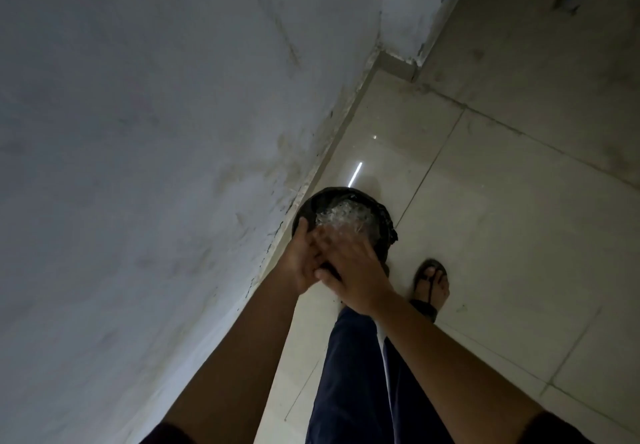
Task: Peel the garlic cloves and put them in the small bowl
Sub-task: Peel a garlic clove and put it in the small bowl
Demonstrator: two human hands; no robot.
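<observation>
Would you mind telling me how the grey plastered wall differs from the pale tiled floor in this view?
The grey plastered wall is matt and stained, while the pale tiled floor is glossy and mirrors a streak of light. The wall is one unbroken surface; the floor is split by thin joint lines. Both are pale and dimly lit.

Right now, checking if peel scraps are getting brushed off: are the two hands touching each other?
Touching. The head view shows the right hand laid across the fingers of the left hand above the bin, with no gap visible.
</observation>
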